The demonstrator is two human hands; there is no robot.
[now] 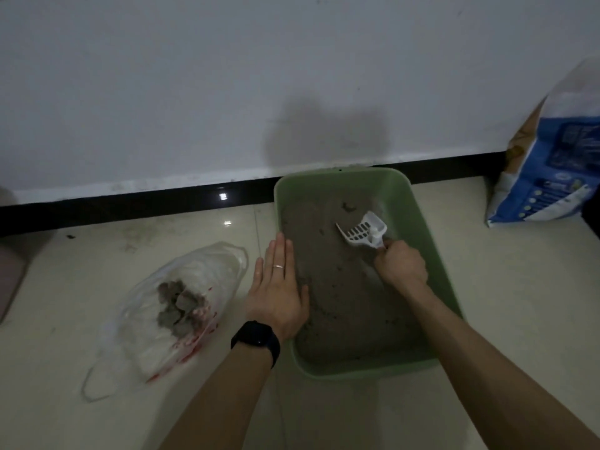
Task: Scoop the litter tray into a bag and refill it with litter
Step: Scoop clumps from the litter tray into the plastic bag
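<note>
A green litter tray sits on the tiled floor against the wall, holding grey litter with a clump near its far end. My right hand grips the handle of a white slotted scoop, whose blade points left over the litter. My left hand lies flat with straight fingers on the tray's left rim; a ring and a black watch are on that arm. Left of the tray lies a clear plastic bag with grey clumps inside.
A blue and white litter sack leans against the wall at the far right. A black skirting board runs along the wall's foot. The edge of a brownish mat shows at the far left.
</note>
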